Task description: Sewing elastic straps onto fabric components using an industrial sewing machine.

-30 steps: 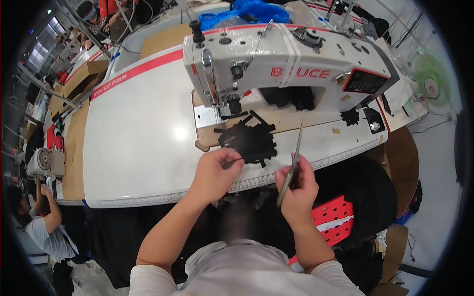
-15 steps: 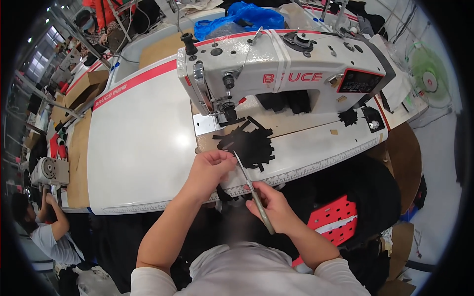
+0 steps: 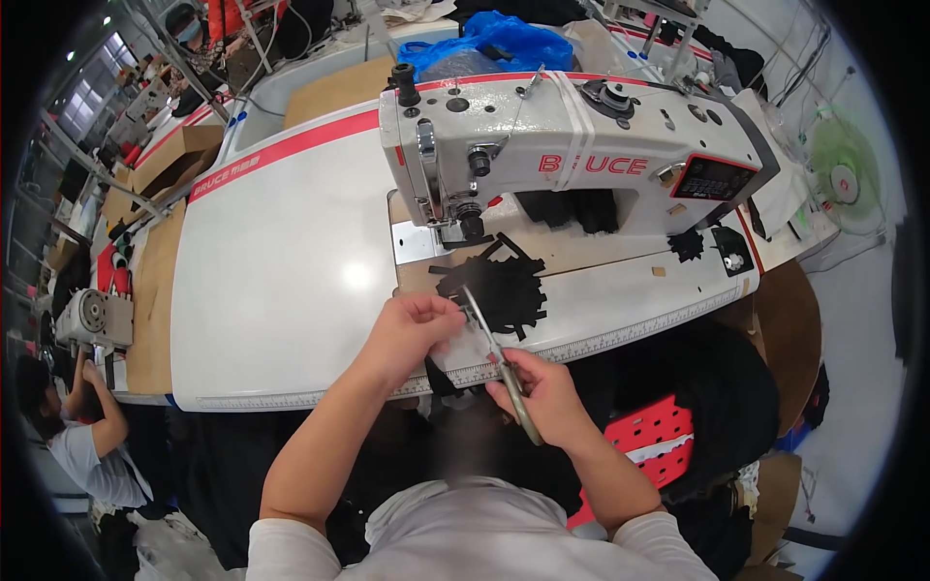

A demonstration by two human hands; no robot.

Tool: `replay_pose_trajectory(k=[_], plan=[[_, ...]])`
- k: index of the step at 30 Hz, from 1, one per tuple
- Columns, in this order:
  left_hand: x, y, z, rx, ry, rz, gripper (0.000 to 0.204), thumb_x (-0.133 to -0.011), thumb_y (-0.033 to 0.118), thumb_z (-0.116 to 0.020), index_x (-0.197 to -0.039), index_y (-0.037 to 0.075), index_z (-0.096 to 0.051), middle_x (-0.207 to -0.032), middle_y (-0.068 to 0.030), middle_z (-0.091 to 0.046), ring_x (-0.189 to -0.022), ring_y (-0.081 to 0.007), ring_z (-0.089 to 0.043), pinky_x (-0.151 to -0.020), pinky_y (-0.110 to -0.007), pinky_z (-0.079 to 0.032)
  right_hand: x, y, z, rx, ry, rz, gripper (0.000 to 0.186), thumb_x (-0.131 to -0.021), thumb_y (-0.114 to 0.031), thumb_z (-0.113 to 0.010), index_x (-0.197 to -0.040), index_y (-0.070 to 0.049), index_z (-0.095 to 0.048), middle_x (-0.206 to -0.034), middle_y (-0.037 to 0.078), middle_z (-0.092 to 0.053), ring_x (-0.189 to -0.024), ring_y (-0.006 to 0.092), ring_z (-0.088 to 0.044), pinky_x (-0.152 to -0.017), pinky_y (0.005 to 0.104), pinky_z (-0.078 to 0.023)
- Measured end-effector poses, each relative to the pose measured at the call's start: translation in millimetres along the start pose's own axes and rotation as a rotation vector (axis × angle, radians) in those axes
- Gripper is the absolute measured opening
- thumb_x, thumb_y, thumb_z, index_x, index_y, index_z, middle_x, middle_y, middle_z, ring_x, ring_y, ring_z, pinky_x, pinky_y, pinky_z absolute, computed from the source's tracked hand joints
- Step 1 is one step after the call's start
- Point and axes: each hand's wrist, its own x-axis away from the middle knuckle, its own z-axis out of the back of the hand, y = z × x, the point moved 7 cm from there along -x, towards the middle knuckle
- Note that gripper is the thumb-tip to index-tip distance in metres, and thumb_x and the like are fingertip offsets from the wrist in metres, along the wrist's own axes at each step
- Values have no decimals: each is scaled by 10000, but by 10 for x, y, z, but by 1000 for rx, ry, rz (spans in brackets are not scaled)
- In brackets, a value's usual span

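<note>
My right hand [image 3: 542, 395] is closed round the handles of long metal scissors [image 3: 516, 392], whose blades point up and away from me. Close beside the blades, my left hand [image 3: 417, 334] has its thumb and fingers pinched together; what sits between them is too small to make out. Just beyond the scissor tips, a pile of short black fabric strips [image 3: 504, 290] lies on the machine bed. Below my left hand a black strip [image 3: 441, 376] hangs over the table's front edge.
A white sewing machine [image 3: 504, 145] stands behind the pile on a white table [image 3: 281, 290]. Farther right lie a smaller black bundle [image 3: 686, 245] and a red perforated piece [image 3: 651, 438] below the edge. Another person [image 3: 92, 436] works at far left.
The view has shifted a little, so the machine and table sit differently in the picture. Both hands keep nearly the same pose, with the scissors still by my left fingertips.
</note>
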Motion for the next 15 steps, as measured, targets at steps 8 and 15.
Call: replay_pose_trajectory(k=[8, 15], plan=[[382, -88, -243, -82, -219, -4, 106, -890, 18, -708, -967, 7, -635, -869, -44, -694, -749, -94, -633, -680, -237, -519, -58, -184, 50, -256, 210, 132, 514, -850, -25, -764, -1313, 18, -546, -976, 67, -687, -858, 87, -622, -750, 247, -528], [384, -223, -371, -63, -260, -83, 179, -896, 10, -698, -1041, 0, -595, -893, -66, -691, -788, -111, -640, -702, -254, -519, 19, -119, 75, -259, 218, 163, 505, -839, 3, -761, -1300, 1, -555, -949, 44, -677, -821, 70, -618, -709, 217, -513]])
